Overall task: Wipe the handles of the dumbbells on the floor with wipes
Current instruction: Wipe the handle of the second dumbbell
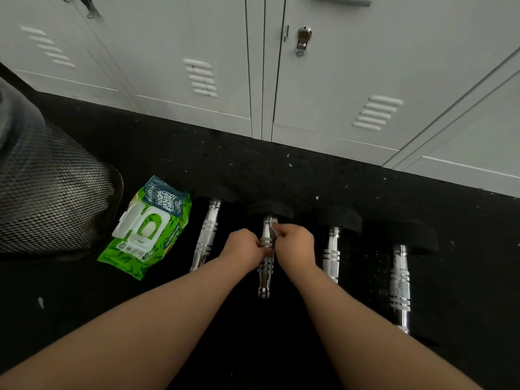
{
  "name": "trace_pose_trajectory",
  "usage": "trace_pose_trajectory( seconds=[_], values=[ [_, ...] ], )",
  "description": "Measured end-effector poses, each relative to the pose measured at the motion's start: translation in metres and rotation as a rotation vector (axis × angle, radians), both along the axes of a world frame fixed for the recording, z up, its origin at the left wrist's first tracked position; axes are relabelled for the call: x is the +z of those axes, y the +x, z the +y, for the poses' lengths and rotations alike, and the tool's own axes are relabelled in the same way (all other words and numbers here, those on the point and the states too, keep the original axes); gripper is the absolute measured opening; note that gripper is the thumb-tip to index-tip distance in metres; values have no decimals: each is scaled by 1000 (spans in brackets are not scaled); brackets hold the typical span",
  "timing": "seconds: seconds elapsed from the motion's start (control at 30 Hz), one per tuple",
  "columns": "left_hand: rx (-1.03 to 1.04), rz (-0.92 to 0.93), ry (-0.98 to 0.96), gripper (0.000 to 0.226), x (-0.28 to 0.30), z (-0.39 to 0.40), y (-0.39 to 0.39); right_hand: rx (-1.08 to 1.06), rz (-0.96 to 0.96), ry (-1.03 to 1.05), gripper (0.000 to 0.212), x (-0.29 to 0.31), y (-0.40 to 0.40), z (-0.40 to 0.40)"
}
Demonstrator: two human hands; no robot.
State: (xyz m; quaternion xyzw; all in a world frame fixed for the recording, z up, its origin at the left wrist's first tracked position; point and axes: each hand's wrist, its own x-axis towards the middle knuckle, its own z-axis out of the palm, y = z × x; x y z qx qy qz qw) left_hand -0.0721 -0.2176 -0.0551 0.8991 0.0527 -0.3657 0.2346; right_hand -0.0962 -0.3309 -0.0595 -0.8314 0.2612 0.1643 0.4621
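Several dumbbells with chrome handles and black heads lie side by side on the black floor. Both my hands are at the second dumbbell [265, 273]. My left hand [242, 244] grips the left side of its handle. On the right side my right hand [295, 241] holds a white wipe [273, 223] pressed against the upper end of the handle, just below the black head. The other dumbbells lie to the left [206, 237] and to the right [332, 253], with one farther right [399, 285]. A green pack of wipes [146, 229] lies at the left with its lid open.
A black mesh waste bin [50, 192] stands at the far left beside the wipes pack. White metal lockers [309, 80] line the back, close behind the dumbbell heads. Speckled black rubber floor [365, 187] runs between lockers and dumbbells.
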Motion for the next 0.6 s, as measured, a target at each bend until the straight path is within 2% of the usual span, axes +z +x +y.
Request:
trace_pose_trajectory(
  seconds=[0.13,0.23,0.3,0.43,0.6],
  values=[
    [-7,-32,0,39,0,2,-2,198,-10,-115,29,-5,-33,6],
    [-1,-44,-12,39,0,4,-5,275,23,-104,27,-4,-43,-1],
    [-3,-35,-8,35,0,2,-6,224,-8,-132,27,-4,-25,-4],
    [-4,-27,-25,43,-3,5,-11,147,-107,-67,22,0,-23,9],
    [7,4,-29,36,-3,11,-13,428,-78,-128,21,3,-43,-3]
  ],
)
